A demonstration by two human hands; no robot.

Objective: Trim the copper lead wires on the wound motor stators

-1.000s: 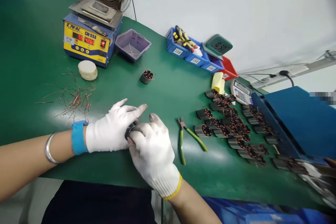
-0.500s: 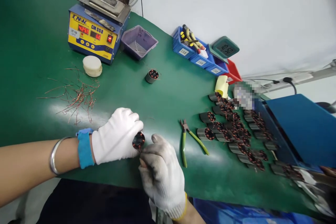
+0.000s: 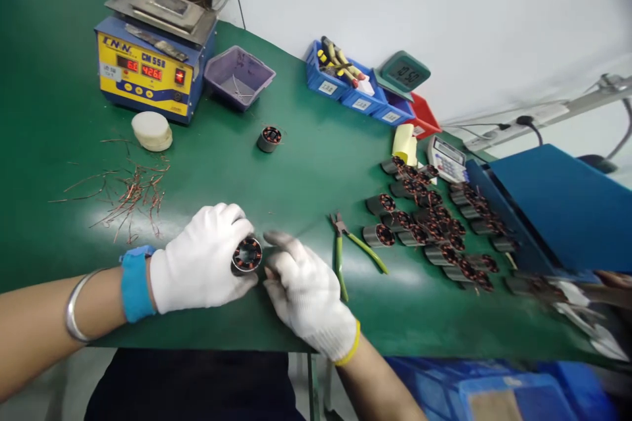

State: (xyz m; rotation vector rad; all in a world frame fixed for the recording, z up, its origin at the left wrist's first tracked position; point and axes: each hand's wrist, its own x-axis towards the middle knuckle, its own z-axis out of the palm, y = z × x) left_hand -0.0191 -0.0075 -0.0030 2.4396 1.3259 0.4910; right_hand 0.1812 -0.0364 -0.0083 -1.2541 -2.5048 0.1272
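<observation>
My left hand [image 3: 205,260], in a white glove, is closed around a small wound motor stator [image 3: 246,254] with copper coils, its open face turned up toward me. Beside it, my gloved right hand [image 3: 306,293] touches the stator's right edge, index finger stretched forward and the other fingers curled; I cannot make out anything in them. Both hands rest low over the near part of the green table [image 3: 306,164]. Green-handled cutters [image 3: 345,247] lie just right of my right hand.
Several more stators [image 3: 429,223] are laid out to the right, one alone [image 3: 269,139] farther back. Copper wire scraps [image 3: 126,191] lie at left. A yellow-blue solder pot [image 3: 148,69], purple tray [image 3: 238,77], blue bins [image 3: 345,82], calculator [image 3: 447,158] and blue box [image 3: 563,204] ring the table.
The stator in my left hand has turned so its coil face shows fully. My right hand has moved up from below it to its right side, finger extended.
</observation>
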